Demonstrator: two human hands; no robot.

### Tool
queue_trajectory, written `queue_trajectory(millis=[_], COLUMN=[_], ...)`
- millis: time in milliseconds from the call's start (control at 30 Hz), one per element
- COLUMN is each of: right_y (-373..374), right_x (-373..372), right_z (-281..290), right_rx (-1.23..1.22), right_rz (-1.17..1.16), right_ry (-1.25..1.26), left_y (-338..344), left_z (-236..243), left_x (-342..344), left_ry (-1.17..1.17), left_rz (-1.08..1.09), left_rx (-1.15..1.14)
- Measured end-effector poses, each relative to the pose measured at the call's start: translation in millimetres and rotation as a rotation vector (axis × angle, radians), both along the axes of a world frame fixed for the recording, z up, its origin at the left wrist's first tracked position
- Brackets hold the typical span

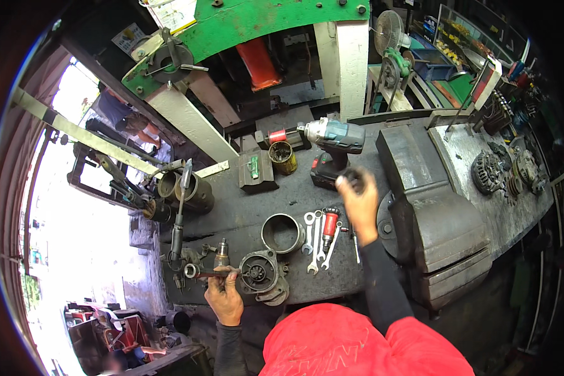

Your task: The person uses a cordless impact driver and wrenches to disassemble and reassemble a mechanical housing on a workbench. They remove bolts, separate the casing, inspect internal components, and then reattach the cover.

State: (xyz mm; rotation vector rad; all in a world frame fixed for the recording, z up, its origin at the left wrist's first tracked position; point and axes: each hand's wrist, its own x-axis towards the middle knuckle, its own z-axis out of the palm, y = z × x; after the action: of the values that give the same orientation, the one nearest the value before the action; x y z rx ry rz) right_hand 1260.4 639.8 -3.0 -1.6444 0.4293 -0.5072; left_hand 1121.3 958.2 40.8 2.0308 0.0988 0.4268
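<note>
My left hand (pixel 224 302) is closed on a dark metal rod with a ring-shaped end (pixel 192 271), held beside a round cast housing (pixel 259 272) with a small gear at its centre. My right hand (pixel 363 202), somewhat blurred, is raised with its fingers around a dark round part (pixel 356 180) whose kind I cannot make out. Just beyond that hand a teal cordless impact wrench (pixel 337 135) stands on its black battery. An open metal cylinder (pixel 282 233) sits beyond the housing. Between my hands lie several wrenches (pixel 318 241) and a red-bodied tool (pixel 330 227).
A large bench vise (pixel 445 232) stands at the right, with alternator parts (pixel 487 172) beyond it. A yellow can (pixel 283 157) and metal blocks (pixel 255 172) line the far bench, below a green press frame (pixel 282 25). Metal cylinders (pixel 197 193) stand at the left. Another person (pixel 126 116) is farther off.
</note>
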Motion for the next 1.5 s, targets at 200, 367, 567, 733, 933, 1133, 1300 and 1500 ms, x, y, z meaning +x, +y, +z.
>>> queue_trajectory(millis=[200,367,567,733,933,1133,1300,1500], right_y=[109,121,105,94,87,69,55,76], right_x=[-77,-58,-25,6,38,74,85,75], right_z=[51,34,-14,-32,-30,-88,-148,-125], right_rx=[-0.066,0.354,0.747,0.472,0.74,0.048,-0.729,-0.76], right_rz=[0.871,0.733,0.491,0.353,0.314,0.404,0.426,0.266], right_ry=[-0.416,-0.028,0.148,0.169,0.317,0.372,0.219,0.586], left_y=[-36,-80,-128,-142,-135,-63,120,260], left_z=[48,37,-14,-29,-10,13,-32,-142], left_x=[15,36,56,74,82,44,3,-11], left_ry=[0.105,0.184,0.23,0.292,0.488,0.191,0.251,0.318], left_rz=[-0.203,-0.301,-0.169,-0.087,-0.217,-0.002,0.523,0.524], left_rx=[0.226,0.308,0.082,-0.099,0.106,-0.021,0.161,0.577])
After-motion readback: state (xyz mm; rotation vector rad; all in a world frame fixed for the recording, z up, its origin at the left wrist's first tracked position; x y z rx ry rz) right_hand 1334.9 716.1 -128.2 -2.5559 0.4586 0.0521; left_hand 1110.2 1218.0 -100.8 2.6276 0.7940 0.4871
